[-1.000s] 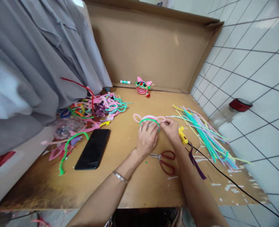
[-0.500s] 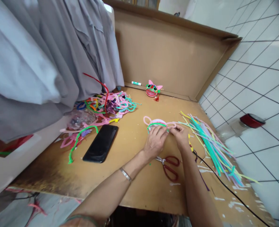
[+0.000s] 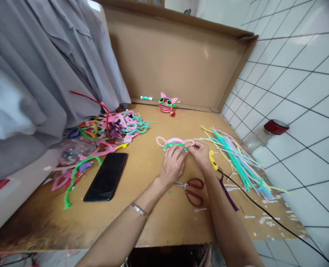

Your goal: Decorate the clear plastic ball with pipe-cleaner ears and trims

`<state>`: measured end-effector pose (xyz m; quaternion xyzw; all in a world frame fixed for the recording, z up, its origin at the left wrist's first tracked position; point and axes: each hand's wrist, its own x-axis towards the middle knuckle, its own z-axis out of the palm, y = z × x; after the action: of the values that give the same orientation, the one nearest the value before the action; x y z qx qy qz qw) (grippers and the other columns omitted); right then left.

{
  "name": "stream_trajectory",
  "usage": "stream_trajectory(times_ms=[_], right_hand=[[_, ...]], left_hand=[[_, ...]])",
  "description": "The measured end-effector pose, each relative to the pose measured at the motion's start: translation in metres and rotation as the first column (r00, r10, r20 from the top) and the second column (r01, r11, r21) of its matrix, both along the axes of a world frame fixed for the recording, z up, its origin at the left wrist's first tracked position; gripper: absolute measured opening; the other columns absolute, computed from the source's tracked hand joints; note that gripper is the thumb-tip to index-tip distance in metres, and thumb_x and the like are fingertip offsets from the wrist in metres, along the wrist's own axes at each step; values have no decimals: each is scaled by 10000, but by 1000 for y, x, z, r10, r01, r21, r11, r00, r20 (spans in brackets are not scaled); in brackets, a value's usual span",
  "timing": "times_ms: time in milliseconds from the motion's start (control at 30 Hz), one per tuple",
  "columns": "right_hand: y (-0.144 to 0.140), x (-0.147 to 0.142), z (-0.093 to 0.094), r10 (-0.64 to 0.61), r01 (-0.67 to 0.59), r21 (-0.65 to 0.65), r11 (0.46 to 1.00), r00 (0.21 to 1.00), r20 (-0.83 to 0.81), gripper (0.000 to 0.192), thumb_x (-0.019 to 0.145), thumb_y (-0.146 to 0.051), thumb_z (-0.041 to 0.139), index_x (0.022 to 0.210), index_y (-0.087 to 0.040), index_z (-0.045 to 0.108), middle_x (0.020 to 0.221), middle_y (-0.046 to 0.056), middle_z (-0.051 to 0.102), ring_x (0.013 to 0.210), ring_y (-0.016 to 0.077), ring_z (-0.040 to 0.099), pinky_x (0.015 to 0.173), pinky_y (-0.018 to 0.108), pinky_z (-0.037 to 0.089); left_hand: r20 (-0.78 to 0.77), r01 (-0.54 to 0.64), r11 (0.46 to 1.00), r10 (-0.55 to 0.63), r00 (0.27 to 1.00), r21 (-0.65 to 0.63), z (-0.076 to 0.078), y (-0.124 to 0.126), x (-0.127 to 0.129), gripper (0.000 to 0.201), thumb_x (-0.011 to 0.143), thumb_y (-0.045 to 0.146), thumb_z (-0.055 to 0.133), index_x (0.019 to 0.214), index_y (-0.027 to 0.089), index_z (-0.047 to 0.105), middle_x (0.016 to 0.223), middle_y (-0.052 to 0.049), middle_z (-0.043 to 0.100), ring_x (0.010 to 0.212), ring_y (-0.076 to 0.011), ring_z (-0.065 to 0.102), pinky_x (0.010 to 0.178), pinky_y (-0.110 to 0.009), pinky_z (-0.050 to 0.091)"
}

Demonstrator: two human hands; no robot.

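A phone (image 3: 106,177) is lying on the tabletop (image 3: 153,215) to my left. My left hand (image 3: 171,165) is pressing the pink and green wire shape (image 3: 175,142) down, fingers closed over it (scissors (image 3: 191,187) just below), while my right hand (image 3: 201,155) is pinching its right loop.

- A home craft corner, set up makeshift rather than as a proper workshop.
- Tabletop (image 3: 159,218) is bare cardboard, with a cardboard wall (image 3: 175,63) at the upper centre.
- Pipe cleaners (image 3: 237,155) lie loose at right, a tangle (image 3: 117,126) at left.
- Scissors (image 3: 191,187) and glue gun (image 3: 212,160) lie mid-frame.
- White tiles (image 3: 298,92) fill the right; grey cloth (image 3: 42,74) hangs at upper left.
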<state>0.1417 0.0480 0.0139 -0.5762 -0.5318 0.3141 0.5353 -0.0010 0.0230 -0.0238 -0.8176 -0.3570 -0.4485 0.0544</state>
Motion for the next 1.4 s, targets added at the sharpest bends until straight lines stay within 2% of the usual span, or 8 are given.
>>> stream_trajectory(times_ms=[300, 533, 667, 1200, 1400], right_hand=[[3, 3, -4, -25, 22, 35, 999, 997, 69, 190, 550, -368, 555, 558, -182, 593, 535, -28, 515, 547, 119, 448, 559, 248, 360], [7, 6, -7, -20, 8, 64, 998, 983, 185, 132, 594, -308, 556, 546, -186, 560, 550, -33, 494, 553, 112, 447, 549, 236, 356], [7, 10, -5, -8, -8, 71, 997, 973, 231, 129, 611, -298, 560, 542, -190, 542, 555, -34, 488, 546, 111, 449, 552, 239, 362], [7, 15, -8, 12, -25, 60, 998, 980, 201, 144, 606, -328, 566, 570, -190, 589, 551, -25, 519, 571, 125, 464, 555, 239, 365], [4, 13, -5, 24, -29, 29, 999, 988, 154, 148, 582, -336, 564, 561, -190, 577, 548, -31, 519, 546, 115, 444, 543, 238, 349]], left_hand=[[-10, -21, 999, 22, 1000, 27, 0, 1, -2, 302, 839, 117, 494, 1094, 178, 644, 1239, -129, 625, 1175, -284, 504, 1001, -492, 437], [-109, -51, 999, 52, 993, 14, 5, -1, -3, 310, 835, 123, 498, 1090, 192, 660, 1249, -95, 655, 1153, -301, 511, 965, -498, 428], [-129, -26, 1000, 27, 991, 5, 6, -1, -2, 336, 833, 102, 483, 1108, 183, 658, 1277, -95, 644, 1165, -309, 499, 973, -518, 424], [-94, 43, 999, -43, 995, -5, 0, 1, 0, 380, 843, 98, 450, 1170, 183, 624, 1288, -118, 631, 1190, -297, 476, 998, -541, 412], [-84, 28, 999, -24, 996, 44, -1, 1, 1, 341, 839, 87, 460, 1114, 173, 641, 1248, -105, 650, 1147, -295, 491, 983, -527, 427]])
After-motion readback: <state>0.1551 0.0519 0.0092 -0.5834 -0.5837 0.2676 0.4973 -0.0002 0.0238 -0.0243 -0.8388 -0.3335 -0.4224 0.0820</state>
